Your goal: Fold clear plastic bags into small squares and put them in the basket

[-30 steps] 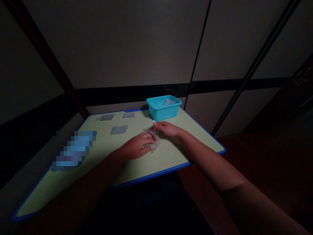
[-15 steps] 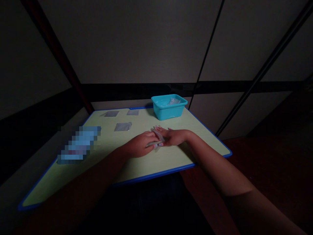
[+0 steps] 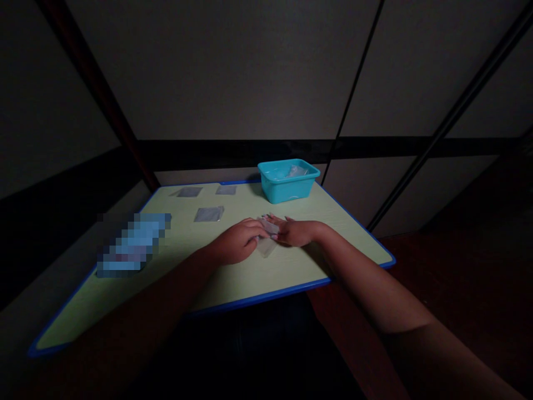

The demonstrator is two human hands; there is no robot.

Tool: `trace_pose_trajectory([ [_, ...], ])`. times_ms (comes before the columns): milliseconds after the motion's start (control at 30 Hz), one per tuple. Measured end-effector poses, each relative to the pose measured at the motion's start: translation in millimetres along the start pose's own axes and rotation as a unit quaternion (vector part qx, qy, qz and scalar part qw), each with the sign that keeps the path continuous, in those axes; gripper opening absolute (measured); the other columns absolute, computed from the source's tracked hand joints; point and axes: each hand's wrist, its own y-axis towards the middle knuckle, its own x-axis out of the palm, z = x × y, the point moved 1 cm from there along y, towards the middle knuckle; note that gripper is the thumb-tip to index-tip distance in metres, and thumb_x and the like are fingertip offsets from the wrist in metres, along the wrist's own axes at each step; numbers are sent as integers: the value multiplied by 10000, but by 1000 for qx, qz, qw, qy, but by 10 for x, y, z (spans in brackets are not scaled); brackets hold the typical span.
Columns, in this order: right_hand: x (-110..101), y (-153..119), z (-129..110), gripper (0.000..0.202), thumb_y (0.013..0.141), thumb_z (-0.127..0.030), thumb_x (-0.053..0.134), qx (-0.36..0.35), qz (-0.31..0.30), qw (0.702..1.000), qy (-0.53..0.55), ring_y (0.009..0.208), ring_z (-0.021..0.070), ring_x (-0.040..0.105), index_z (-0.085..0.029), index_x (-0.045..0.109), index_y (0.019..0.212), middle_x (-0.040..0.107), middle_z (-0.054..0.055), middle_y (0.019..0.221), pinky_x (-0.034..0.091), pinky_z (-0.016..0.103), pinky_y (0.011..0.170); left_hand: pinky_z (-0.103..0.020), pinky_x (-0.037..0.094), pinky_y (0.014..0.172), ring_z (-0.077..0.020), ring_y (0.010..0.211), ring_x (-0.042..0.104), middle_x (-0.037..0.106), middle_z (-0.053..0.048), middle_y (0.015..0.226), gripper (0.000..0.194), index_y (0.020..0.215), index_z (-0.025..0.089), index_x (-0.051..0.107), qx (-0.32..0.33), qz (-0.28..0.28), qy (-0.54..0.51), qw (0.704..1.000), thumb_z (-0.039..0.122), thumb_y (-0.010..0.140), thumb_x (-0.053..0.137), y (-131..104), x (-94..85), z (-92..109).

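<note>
A small, see-through plastic bag (image 3: 266,248) lies on the table between my two hands, partly covered by my fingers. My left hand (image 3: 236,243) reaches in from the left, its bent fingers and thumb closed on the bag's upper left part. From the right, my right hand (image 3: 296,233) rests low over the table with several fingers stretched forward. Its thumb presses at the bag's right edge, holding the bag against the fingers. A greyish layer shows inside or on top of the bag. What lies under the right palm is hidden.
Several flat grey squares in clear film, one of them a grey square (image 3: 209,214), lie on the yellow-green table (image 3: 250,283) to the left. A turquoise basket (image 3: 288,191) with clear plastic inside stands at the back. A blurred-out blue object (image 3: 135,244) lies at the left edge.
The raised, folded flap of the bag now lies flatter and spread out. My left thumb has drawn back to the left; my right hand has barely moved.
</note>
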Motion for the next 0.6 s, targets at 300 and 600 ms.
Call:
trace_pose_trajectory([
  [300,30,31,18,660,889,-279,399,-2,32,999,8,1390,262,-63,-133,123,1470,21,107,1524,117,546,1102,-172,330,389,-74,378,437,622,27,623,82,855,202,416,-393,116,-314,857,139,810,389,34,-2,-98],
  [600,25,-6,18,748,873,-396,482,-33,24,999,20,1391,287,-59,-210,76,1474,-24,110,1526,90,556,1093,-157,316,322,-69,326,452,641,4,593,102,923,194,413,-420,75,-375,823,284,894,452,37,-5,-58],
])
